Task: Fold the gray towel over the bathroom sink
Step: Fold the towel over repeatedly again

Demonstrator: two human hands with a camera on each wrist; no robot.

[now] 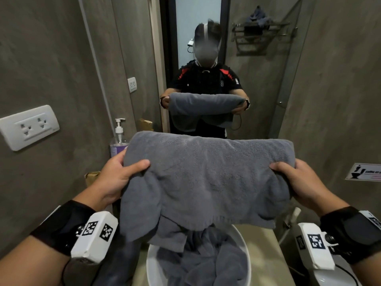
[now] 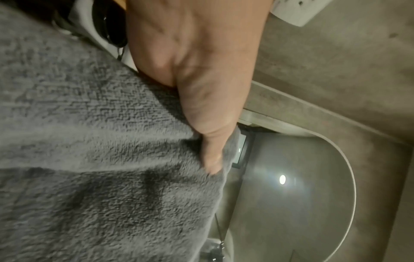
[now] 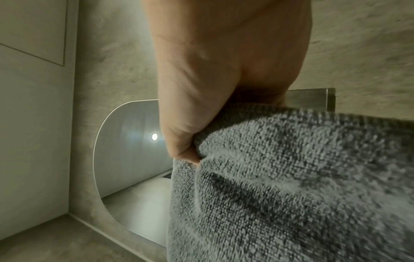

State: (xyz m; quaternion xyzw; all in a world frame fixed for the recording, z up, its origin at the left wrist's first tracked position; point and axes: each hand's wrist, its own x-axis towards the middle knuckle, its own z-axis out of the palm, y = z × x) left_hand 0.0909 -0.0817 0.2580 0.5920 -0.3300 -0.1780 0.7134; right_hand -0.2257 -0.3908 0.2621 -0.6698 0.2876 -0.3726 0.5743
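Observation:
A gray terry towel (image 1: 206, 178) hangs folded over between my hands above the white round sink (image 1: 151, 267). Its lower end trails down into the basin. My left hand (image 1: 121, 176) grips the towel's left edge, thumb on top and fingers underneath. My right hand (image 1: 296, 180) grips the right edge the same way. In the left wrist view the thumb (image 2: 208, 141) presses into the gray towel (image 2: 89, 159). In the right wrist view my right hand (image 3: 201, 106) pinches a fold of the gray towel (image 3: 302, 186).
A mirror (image 1: 195, 48) ahead reflects the person holding the towel. A soap pump bottle (image 1: 118, 137) stands at the back left of the counter (image 1: 261, 254). A double wall socket (image 1: 29, 127) is on the left concrete wall, a toilet sign (image 1: 365, 172) on the right.

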